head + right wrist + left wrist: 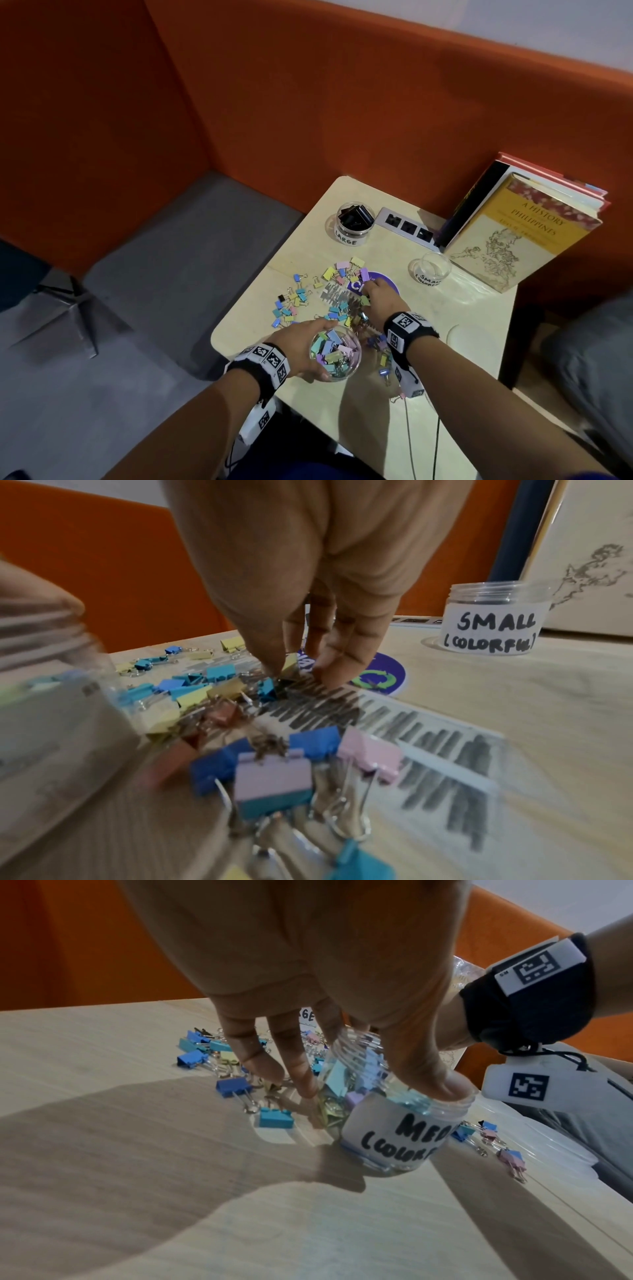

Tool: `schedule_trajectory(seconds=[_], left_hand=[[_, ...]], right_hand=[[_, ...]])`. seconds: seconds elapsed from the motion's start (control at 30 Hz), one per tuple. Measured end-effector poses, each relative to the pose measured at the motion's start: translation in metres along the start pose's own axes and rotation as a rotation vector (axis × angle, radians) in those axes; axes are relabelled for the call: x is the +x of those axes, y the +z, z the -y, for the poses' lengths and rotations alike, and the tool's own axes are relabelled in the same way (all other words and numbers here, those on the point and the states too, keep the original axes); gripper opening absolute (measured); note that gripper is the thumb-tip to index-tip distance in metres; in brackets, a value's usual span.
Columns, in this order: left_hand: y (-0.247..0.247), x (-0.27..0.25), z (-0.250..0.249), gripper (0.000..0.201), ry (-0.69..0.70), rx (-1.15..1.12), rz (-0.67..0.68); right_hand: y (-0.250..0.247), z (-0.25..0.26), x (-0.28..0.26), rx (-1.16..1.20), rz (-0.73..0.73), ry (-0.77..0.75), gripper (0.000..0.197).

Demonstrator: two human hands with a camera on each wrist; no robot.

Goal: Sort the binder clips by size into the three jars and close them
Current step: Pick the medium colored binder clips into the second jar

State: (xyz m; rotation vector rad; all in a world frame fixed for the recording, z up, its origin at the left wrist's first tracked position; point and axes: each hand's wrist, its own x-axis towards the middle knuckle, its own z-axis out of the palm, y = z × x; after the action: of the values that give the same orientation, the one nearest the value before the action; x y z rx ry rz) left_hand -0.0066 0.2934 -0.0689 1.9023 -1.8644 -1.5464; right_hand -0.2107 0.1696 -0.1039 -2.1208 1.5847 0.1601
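My left hand (317, 347) grips the open clear jar (337, 354) near the table's front edge. Its label reads MED... (COLOR...) (394, 1131), and the thumb (438, 1080) lies on its rim. It holds several pastel clips. My right hand (368, 296) reaches down into the loose clips (294, 305). Its thumb and fingers pinch a yellow clip (290, 664) at the edge of a purple sticker (383, 680). The LARGE jar (351, 222) at the back holds black clips. The SMALL (COLORFUL) jar (493, 620) stands open at the right and looks empty.
Books (524, 226) lean against the orange partition at the back right, beside a power strip (407, 226). More clips (380, 346) lie under my right wrist. Translucent lids (548, 1139) sit at the table's right. The table edge (219, 342) drops off to my left.
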Motion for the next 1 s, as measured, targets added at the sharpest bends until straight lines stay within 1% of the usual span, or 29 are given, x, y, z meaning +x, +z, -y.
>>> schedule_trajectory(seconds=[0.07, 0.1, 0.17, 0.23, 0.3, 0.43, 0.5, 0.57, 0.63, 0.7, 0.8, 0.87, 0.93, 1.0], left_hand=[[0.000, 0.000, 0.000, 0.098, 0.001, 0.022, -0.006], [-0.001, 0.000, -0.001, 0.098, 0.005, 0.029, -0.011], [0.000, -0.001, -0.001, 0.098, 0.010, 0.031, -0.014], [0.000, 0.000, 0.000, 0.097, 0.011, 0.024, -0.009], [0.000, 0.000, 0.000, 0.097, 0.010, 0.019, -0.007], [0.000, 0.001, 0.001, 0.098, 0.008, 0.028, -0.003], [0.000, 0.002, 0.001, 0.098, 0.006, 0.027, -0.001], [0.000, 0.002, 0.002, 0.098, 0.007, 0.031, -0.006], [0.000, 0.002, 0.002, 0.099, 0.012, 0.062, -0.013], [0.001, 0.002, 0.003, 0.099, 0.013, 0.067, -0.016], [0.001, 0.003, 0.004, 0.099, 0.014, 0.044, -0.013], [0.000, 0.003, 0.004, 0.097, 0.021, 0.048, -0.014], [0.001, 0.003, 0.004, 0.092, 0.028, 0.035, -0.010], [0.000, 0.003, 0.004, 0.089, 0.021, 0.020, -0.007]], right_hand=[[0.001, 0.001, -0.002, -0.006, -0.001, 0.000, 0.038], [0.001, 0.001, -0.002, 0.001, 0.007, 0.004, 0.038], [0.001, 0.000, -0.003, 0.017, 0.036, 0.017, 0.046], [0.001, -0.001, -0.003, -0.006, 0.059, 0.030, 0.046], [0.001, -0.003, -0.005, 0.002, 0.056, 0.052, 0.039], [-0.003, -0.006, -0.012, -0.002, 0.017, 0.054, 0.016], [-0.008, -0.006, -0.016, -0.007, 0.014, 0.054, 0.014], [-0.010, -0.008, -0.020, 0.014, 0.023, 0.052, 0.020], [-0.012, -0.009, -0.025, 0.068, 0.040, 0.062, 0.021], [-0.013, -0.011, -0.029, 0.172, 0.042, 0.085, 0.021], [-0.023, -0.008, -0.035, 0.363, -0.007, 0.085, 0.020], [-0.032, -0.002, -0.040, 0.555, -0.016, 0.051, 0.017], [-0.039, 0.003, -0.044, 0.676, 0.073, -0.039, 0.019], [-0.040, 0.006, -0.046, 0.637, 0.238, -0.139, 0.021]])
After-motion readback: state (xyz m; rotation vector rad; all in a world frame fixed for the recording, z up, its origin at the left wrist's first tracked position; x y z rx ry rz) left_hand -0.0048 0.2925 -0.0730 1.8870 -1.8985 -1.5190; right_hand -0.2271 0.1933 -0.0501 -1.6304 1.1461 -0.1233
